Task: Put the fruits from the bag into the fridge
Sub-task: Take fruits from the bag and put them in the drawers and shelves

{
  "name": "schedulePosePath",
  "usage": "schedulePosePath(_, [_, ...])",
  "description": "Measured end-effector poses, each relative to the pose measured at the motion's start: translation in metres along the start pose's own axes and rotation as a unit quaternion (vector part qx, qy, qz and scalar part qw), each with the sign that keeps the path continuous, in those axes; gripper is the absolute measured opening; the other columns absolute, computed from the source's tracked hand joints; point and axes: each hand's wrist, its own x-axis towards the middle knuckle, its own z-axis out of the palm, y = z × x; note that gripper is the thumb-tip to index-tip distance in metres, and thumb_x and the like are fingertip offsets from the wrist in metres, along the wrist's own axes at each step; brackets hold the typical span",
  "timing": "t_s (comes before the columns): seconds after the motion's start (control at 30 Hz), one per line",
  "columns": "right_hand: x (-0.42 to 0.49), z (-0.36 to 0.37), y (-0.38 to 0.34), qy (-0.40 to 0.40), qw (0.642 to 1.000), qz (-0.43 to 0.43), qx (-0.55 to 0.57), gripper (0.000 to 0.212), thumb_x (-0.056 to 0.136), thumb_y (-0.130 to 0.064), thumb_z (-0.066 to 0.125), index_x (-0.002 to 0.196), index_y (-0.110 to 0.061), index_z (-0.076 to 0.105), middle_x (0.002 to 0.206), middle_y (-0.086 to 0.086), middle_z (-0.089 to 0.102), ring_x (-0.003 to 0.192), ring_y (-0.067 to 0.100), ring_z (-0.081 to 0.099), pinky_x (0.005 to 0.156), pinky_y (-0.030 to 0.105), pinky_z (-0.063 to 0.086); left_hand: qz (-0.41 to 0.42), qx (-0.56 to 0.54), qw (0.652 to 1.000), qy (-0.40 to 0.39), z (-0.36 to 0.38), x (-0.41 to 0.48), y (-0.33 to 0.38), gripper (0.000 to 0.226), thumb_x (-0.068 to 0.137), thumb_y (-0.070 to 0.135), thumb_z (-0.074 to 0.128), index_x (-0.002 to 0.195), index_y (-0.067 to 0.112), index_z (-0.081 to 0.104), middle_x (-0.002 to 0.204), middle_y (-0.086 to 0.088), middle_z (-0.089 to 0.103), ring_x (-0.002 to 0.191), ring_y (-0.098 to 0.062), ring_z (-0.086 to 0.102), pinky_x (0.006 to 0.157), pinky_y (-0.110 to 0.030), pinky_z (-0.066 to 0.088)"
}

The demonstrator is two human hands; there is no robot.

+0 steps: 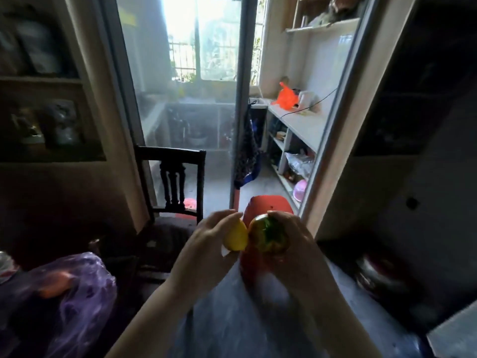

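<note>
Now carrying: left hand wraps a round yellow fruit, right hand a mottled red-green fruit. Next: reach fridge (not in view), prob. w/ one hand freed.

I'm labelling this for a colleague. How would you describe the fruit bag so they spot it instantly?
Start at the dark wooden chair by the glass door. Below and left of it, in the bottom-left corner, lies the bag. It alone is translucent purple plastic, with orange showing through.

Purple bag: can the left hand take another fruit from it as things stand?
Probably not: the left hand already grips a yellow fruit. The purple bag lies to its left with nothing between, but the hand is full.
</note>
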Motion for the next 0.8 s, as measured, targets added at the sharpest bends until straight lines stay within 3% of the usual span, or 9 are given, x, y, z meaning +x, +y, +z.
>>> schedulePosePath(0.13, [-0.045, -0.040, -0.003, 0.015, 0.996, 0.043, -0.076, 0.065, 0.070, -0.040, 0.073, 0.128, -0.028, 0.047, 0.127, -0.012, 0.050, 0.116, 0.006, 0.049, 0.096, 0.031, 0.045, 0.062, -0.028, 0.996, -0.050, 0.027, -0.005, 0.025, 0.078, 0.069, 0.014, 0.080, 0.137, 0.026, 0.046, 0.138, 0.002, 0.047, 0.124, -0.020, 0.046, 0.097, -0.029, 0.043])
schedulePosePath(0.23, [-0.084, -0.074, 0.000, 0.029, 0.990, 0.077, -0.112, 0.064, 0.074, -0.036, 0.074, 0.131, -0.031, 0.043, 0.130, -0.015, 0.046, 0.117, 0.005, 0.045, 0.096, 0.032, 0.045, 0.092, -0.073, 0.990, -0.076, 0.047, -0.014, 0.060, 0.081, 0.067, 0.012, 0.081, 0.138, 0.026, 0.045, 0.139, 0.005, 0.046, 0.125, -0.020, 0.045, 0.098, -0.031, 0.045])
schedulePosePath(0.37, [-0.139, -0.136, -0.003, 0.059, 0.972, 0.128, -0.191, 0.066, 0.075, -0.062, 0.055, 0.133, -0.039, 0.033, 0.136, -0.016, 0.040, 0.118, -0.001, 0.037, 0.094, 0.019, 0.037, 0.151, -0.112, 0.977, -0.096, 0.073, -0.028, 0.130, 0.081, 0.068, 0.013, 0.079, 0.138, 0.031, 0.043, 0.141, 0.011, 0.044, 0.125, -0.015, 0.046, 0.098, -0.035, 0.046])
schedulePosePath(0.43, [-0.168, -0.167, -0.003, 0.079, 0.957, 0.160, -0.231, 0.066, 0.079, -0.054, 0.062, 0.135, -0.040, 0.029, 0.140, -0.015, 0.037, 0.123, 0.004, 0.036, 0.096, 0.021, 0.036, 0.186, -0.118, 0.970, -0.101, 0.087, -0.034, 0.167, 0.081, 0.069, 0.014, 0.079, 0.139, 0.030, 0.043, 0.142, 0.010, 0.044, 0.125, -0.009, 0.045, 0.101, -0.032, 0.043])
schedulePosePath(0.5, [-0.202, -0.199, -0.001, 0.099, 0.943, 0.185, -0.257, 0.069, 0.080, -0.042, 0.069, 0.136, -0.039, 0.028, 0.143, -0.014, 0.035, 0.127, 0.008, 0.035, 0.099, 0.025, 0.038, 0.221, -0.119, 0.960, -0.121, 0.102, -0.044, 0.211, 0.079, 0.068, 0.013, 0.080, 0.137, 0.027, 0.046, 0.143, 0.010, 0.043, 0.125, -0.006, 0.044, 0.103, -0.020, 0.036])
schedulePosePath(0.63, [-0.270, -0.276, 0.011, 0.131, 0.922, 0.254, -0.263, 0.068, 0.084, -0.033, 0.065, 0.141, -0.034, 0.029, 0.147, -0.014, 0.029, 0.134, 0.008, 0.025, 0.103, 0.018, 0.025, 0.238, -0.134, 0.946, -0.177, 0.146, -0.068, 0.313, 0.067, 0.076, 0.019, 0.075, 0.136, 0.026, 0.047, 0.142, 0.009, 0.044, 0.128, -0.010, 0.043, 0.100, -0.007, 0.019])
schedulePosePath(0.7, [-0.310, -0.317, 0.022, 0.144, 0.906, 0.289, -0.275, 0.066, 0.085, -0.032, 0.063, 0.142, -0.032, 0.030, 0.147, -0.012, 0.030, 0.135, 0.009, 0.025, 0.105, 0.019, 0.024, 0.281, -0.148, 0.928, -0.197, 0.175, -0.083, 0.363, 0.071, 0.073, 0.014, 0.076, 0.136, 0.025, 0.047, 0.141, 0.009, 0.045, 0.127, -0.010, 0.044, 0.103, -0.007, 0.022])
schedulePosePath(0.8, [-0.370, -0.374, 0.033, 0.182, 0.884, 0.314, -0.295, 0.065, 0.078, -0.026, 0.066, 0.137, -0.029, 0.039, 0.139, -0.009, 0.041, 0.127, 0.013, 0.037, 0.104, 0.023, 0.035, 0.319, -0.163, 0.905, -0.228, 0.212, -0.106, 0.435, 0.073, 0.072, 0.010, 0.076, 0.137, 0.024, 0.046, 0.140, 0.010, 0.044, 0.125, -0.010, 0.042, 0.103, -0.014, 0.028])
